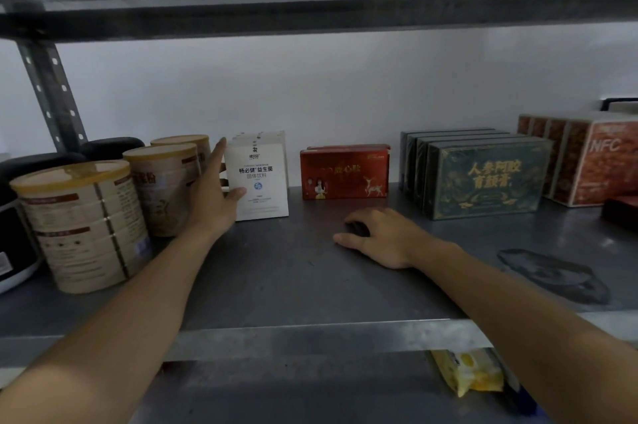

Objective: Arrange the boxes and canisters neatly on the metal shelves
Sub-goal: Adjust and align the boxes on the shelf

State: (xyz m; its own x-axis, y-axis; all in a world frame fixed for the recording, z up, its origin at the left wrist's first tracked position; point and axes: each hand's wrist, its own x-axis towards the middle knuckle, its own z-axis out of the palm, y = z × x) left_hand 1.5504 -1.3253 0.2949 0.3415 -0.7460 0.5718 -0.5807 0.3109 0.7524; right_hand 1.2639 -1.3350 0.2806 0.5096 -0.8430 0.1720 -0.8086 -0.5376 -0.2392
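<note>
Pressing white boxes (261, 181) from left side: left hand (212, 199), fingers straight; right hand (383, 237) resting on shelf (293, 280), loosely curled, grip empty

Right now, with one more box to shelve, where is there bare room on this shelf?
A narrow gap between the white boxes and the red boxes; wider bare shelf in front of them, around the right hand. Crowded: canisters at left, green boxes and orange boxes at right.

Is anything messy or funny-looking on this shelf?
Mostly tidy. A dark smudgy patch marks the shelf at the front right; I cannot tell what it is. The red boxes are not quite lined up. Below, a yellow packet lies crooked.
</note>
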